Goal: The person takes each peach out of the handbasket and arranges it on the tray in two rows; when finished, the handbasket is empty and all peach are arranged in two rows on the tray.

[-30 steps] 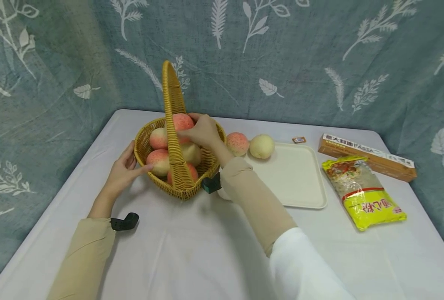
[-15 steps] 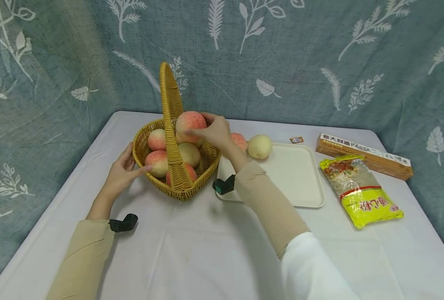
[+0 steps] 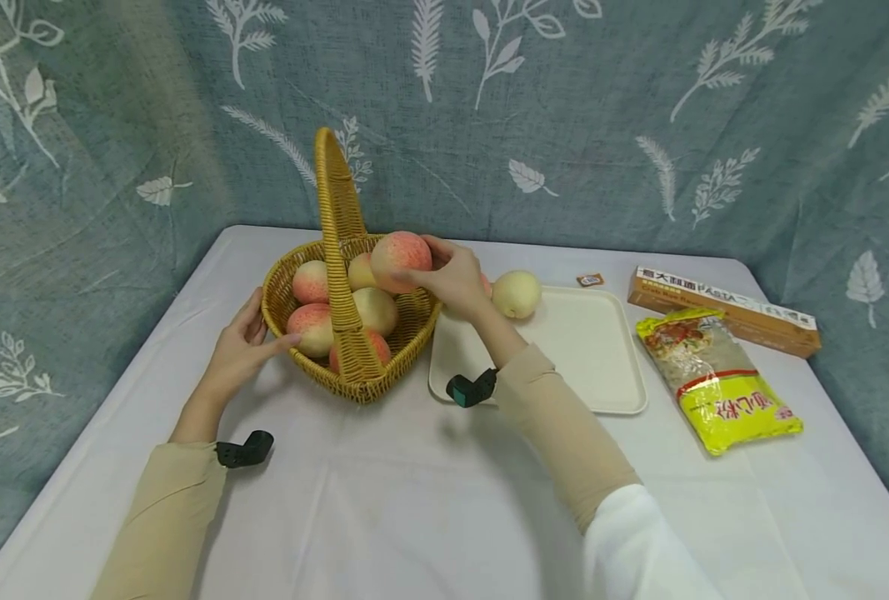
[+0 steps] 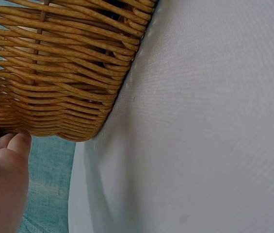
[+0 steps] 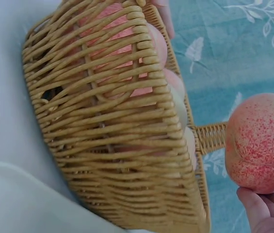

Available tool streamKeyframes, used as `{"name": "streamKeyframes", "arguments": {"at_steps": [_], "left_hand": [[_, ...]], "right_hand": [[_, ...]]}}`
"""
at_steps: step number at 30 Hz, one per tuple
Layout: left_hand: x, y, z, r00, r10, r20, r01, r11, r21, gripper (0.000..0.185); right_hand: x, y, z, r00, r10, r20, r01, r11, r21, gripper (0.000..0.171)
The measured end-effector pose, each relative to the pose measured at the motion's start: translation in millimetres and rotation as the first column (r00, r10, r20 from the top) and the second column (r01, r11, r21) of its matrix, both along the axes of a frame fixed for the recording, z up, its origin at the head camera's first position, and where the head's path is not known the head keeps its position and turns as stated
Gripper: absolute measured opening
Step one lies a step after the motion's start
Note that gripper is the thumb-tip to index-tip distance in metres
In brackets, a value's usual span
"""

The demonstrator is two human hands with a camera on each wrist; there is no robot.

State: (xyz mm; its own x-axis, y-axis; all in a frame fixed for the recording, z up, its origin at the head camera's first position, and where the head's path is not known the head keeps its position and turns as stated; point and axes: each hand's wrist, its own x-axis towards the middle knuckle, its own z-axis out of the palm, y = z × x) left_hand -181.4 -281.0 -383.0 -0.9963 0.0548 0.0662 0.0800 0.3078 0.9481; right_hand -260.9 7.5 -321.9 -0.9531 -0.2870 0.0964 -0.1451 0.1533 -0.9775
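Observation:
A wicker basket [image 3: 369, 387] with a tall arched handle stands on the white table, left of centre in the head view. Several peaches [image 3: 312, 329] lie inside it. My left hand [image 3: 237, 346] grips the basket's left side, thumb over the rim and fingers along the outside; the left wrist view shows the fingers at the weave. With my right hand [image 3: 451, 279] I hold a red-speckled peach [image 3: 401, 260] between thumb and fingers, above the basket's right side. In the right wrist view this peach [image 5: 259, 143] is raised beyond the basket's rim.
Right of the basket lies a cream tray [image 3: 586, 367]. A pale yellow peach [image 3: 516, 294] rests at its back left, with another reddish one mostly behind my right hand. Farther right are a small orange packet [image 3: 590, 280], a pasta box [image 3: 721, 308] and a yellow bag [image 3: 721, 392].
My right hand has lifted the peach from among the others and carried it rightward, out from behind the handle. My left hand has stayed at the basket's rim.

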Motion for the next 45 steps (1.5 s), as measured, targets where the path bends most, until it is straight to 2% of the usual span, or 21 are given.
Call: {"name": "streamKeyframes", "arguments": {"at_steps": [6,10,17,24,31,38,45], "left_hand": [[-1.4,-1.5,-1.9,1.0,0.022,0.003,-0.022,0.999,-0.026,0.091],[-4.6,-6.3,-8.4,1.0,0.013,-0.009,-0.014,0.999,-0.03,0.091],[-18.8,-21.3,-32.9,0.999,0.006,-0.049,-0.007,1.0,-0.024,0.089],[-5.2,-4.5,-2.4,1.0,-0.005,-0.007,0.005,1.0,0.005,0.09],[-10.9,-8.4,-7.5,1.0,-0.004,-0.019,0.003,1.0,-0.015,0.09],[-24.5,-19.8,-26.9,0.999,-0.005,-0.048,0.003,1.0,-0.023,0.087],[-25.3,-18.8,-24.2,0.999,-0.007,-0.044,0.006,1.0,-0.022,0.089]], "right_hand": [[16.0,11.2,10.7,1.0,-0.023,0.001,0.023,0.999,-0.024,0.059],[12.4,21.9,1.1,1.0,-0.021,0.009,0.022,0.997,-0.074,0.06],[6.4,38.0,-15.7,1.0,-0.025,0.005,0.025,0.991,-0.131,0.063],[13.6,52.5,-15.8,0.999,-0.036,0.016,0.038,0.987,-0.155,0.066],[19.6,71.3,-20.3,0.999,-0.047,-0.009,0.045,0.982,-0.184,0.064],[23.9,89.8,-26.1,0.996,-0.094,0.014,0.094,0.974,-0.205,0.063],[31.7,107.2,-31.8,0.992,-0.116,0.05,0.125,0.968,-0.219,0.064]]}}
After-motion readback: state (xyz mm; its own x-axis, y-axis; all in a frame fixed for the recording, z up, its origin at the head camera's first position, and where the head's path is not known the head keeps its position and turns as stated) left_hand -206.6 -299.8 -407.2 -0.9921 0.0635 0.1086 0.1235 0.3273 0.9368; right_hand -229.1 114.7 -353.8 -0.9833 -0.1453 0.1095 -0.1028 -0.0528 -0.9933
